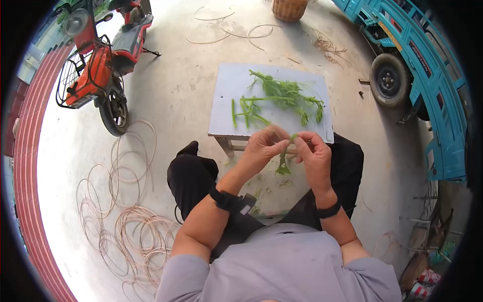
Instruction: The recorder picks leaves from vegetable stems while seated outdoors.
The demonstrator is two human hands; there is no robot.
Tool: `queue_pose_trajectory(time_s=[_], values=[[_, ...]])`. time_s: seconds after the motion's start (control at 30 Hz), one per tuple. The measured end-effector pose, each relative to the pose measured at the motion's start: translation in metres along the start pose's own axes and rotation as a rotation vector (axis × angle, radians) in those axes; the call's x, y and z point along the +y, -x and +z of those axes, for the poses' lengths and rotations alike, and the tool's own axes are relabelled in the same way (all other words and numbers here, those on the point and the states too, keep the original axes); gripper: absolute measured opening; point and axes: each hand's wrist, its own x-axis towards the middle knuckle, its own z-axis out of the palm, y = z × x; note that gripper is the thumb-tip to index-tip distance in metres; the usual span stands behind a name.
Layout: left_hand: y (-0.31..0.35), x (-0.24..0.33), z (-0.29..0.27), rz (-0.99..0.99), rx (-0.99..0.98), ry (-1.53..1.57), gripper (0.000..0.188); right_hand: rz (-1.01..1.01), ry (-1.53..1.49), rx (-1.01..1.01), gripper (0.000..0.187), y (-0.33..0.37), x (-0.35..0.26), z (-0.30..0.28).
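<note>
Between my hands, just off the near edge of a small pale-topped table [227,80], is a leafy green shoot [283,164], its leaf end hanging down. My left hand [261,148] pinches the shoot near its upper end. Close beside it, my right hand [317,157] has thumb and fingers closed on the same shoot. A loose heap of leafy green vine shoots [286,92] lies on the tabletop beyond my hands. To its left are several short bare stems [233,114]. The fingertips partly hide the upper end of the held shoot.
Thin coiled strips [143,229] spread over the concrete floor at left. A red scooter [103,65] stands far left, a blue cargo vehicle [427,75] at right, a wicker basket [289,10] at the back. Green scraps [284,182] lie between my knees.
</note>
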Motion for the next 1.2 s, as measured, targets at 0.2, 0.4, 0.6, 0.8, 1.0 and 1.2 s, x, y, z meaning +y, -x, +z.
queue_pose_trajectory(time_s=[0.2, 0.4, 0.6, 0.8, 1.0, 1.2], values=[[0.002, 0.001, 0.002, 0.007, 0.054, -0.096, 0.011, 0.033, -0.076, -0.004, 0.014, -0.001, 0.003, 0.001], [0.003, 0.002, 0.002, -0.015, 0.081, -0.129, 0.011, 0.054, -0.059, -0.003, 0.013, 0.0, 0.002, 0.003], [0.004, 0.002, 0.003, 0.0, 0.09, -0.041, 0.013, 0.083, -0.087, 0.01, 0.014, 0.001, 0.0, 0.006], [0.004, -0.001, 0.002, 0.017, 0.086, 0.006, 0.011, 0.069, -0.066, 0.039, 0.012, 0.001, 0.004, 0.009], [0.004, -0.003, 0.003, 0.033, 0.078, 0.076, 0.012, 0.056, -0.109, 0.057, 0.007, -0.001, 0.006, 0.016], [0.006, -0.001, 0.001, 0.01, 0.086, 0.021, 0.014, 0.059, -0.124, 0.046, 0.006, -0.001, 0.008, 0.015]])
